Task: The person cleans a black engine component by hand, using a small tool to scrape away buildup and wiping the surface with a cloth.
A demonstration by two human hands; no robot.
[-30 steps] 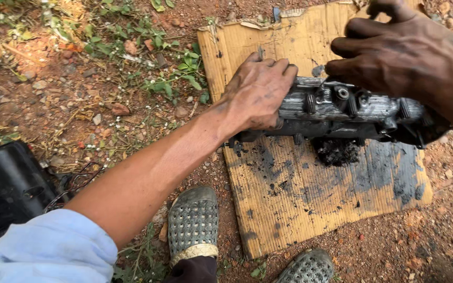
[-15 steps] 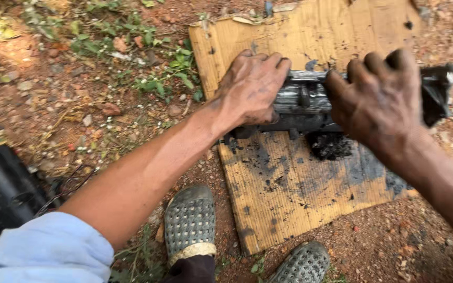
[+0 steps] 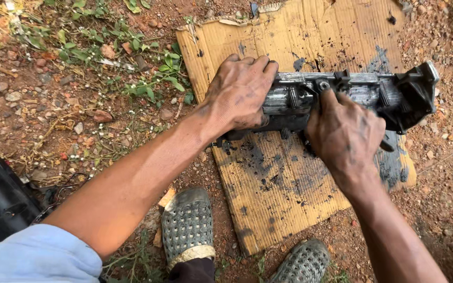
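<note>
hands [image 3: 239, 94] grip greasy engine part [image 3: 363, 94]

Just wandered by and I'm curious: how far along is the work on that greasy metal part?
Done: black grease already stains the cardboard. In hand: left hand and right hand both grip the metal part on it. Left: the part's dark end looks grimy.

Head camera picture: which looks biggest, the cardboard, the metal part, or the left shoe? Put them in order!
1. Cardboard, clearly the biggest.
2. Metal part, long and greasy, held by the left hand and right hand.
3. Left shoe, smallest, though it sits nearer the camera, so it looks bigger than it is.
</note>
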